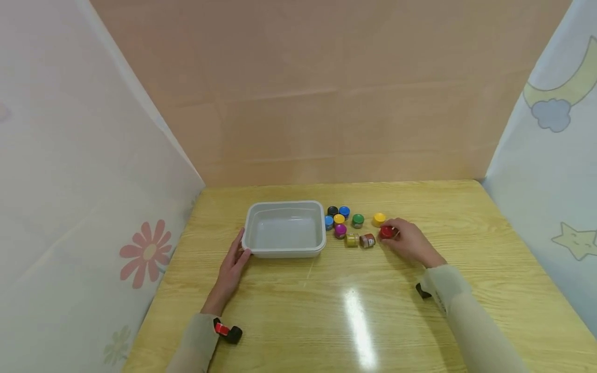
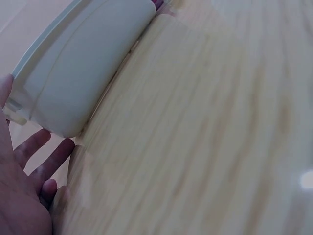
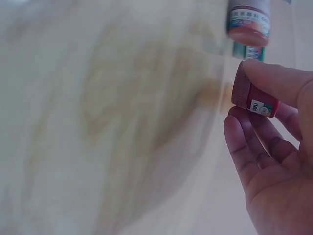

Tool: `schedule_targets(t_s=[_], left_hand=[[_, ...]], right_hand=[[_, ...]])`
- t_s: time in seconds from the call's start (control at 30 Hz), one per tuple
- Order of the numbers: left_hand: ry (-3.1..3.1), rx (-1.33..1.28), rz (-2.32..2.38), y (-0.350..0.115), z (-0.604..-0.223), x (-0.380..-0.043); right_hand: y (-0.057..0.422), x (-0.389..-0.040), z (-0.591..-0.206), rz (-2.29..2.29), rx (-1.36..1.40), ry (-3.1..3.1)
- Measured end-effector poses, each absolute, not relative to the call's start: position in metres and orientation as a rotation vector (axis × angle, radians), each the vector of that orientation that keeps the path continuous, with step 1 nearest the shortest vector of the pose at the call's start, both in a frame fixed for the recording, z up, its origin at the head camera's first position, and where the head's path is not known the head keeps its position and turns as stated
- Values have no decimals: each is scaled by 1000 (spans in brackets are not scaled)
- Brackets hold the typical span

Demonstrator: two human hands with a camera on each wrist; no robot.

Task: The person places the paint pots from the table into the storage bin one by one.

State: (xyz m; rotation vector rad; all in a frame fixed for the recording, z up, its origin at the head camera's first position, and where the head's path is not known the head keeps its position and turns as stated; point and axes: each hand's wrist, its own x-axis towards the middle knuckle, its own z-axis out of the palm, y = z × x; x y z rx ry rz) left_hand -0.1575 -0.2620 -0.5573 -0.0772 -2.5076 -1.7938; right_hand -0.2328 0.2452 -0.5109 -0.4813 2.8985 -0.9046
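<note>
My right hand (image 1: 410,241) pinches a small paint jar with a red lid (image 1: 386,232) between thumb and fingers. In the right wrist view the jar (image 3: 254,93) is tilted, its label partly showing. A yellow-lidded jar (image 1: 379,219) stands just behind it, and a brown-red jar (image 1: 367,240) lies on its side to the left. My left hand (image 1: 231,265) rests against the near left corner of a white plastic basin (image 1: 284,254), thumb at the front and fingers along the side. From the left wrist, its fingers (image 2: 51,164) look loosely extended by the basin wall (image 2: 93,73).
Several more paint jars cluster right of the basin, including a green-lidded one (image 1: 357,220), a purple-lidded one (image 1: 340,230) and a yellow one on its side (image 1: 352,240). Printed cloth walls and a plain back panel (image 1: 336,129) border the wooden table (image 1: 289,311).
</note>
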Motion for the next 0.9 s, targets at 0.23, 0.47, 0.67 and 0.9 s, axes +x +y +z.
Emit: schedule_targets(t_s=[0.23, 0.47, 0.67, 0.9], left_hand=[[-2544, -75, -1750, -258, -545, -156], [-2541, -81, -1779, -259, -544, -154], [-2567, -100, -1772, -254, -521, -147], [-2556, -107, -1765, -254, -521, -146]], right_hand=[[241, -234, -494, -965, -534, 2931], [230, -237, -481, -1028, -532, 2949], [217, -242, -473, -1086, -524, 2940], [201, -246, -469, -1179, -530, 2897]])
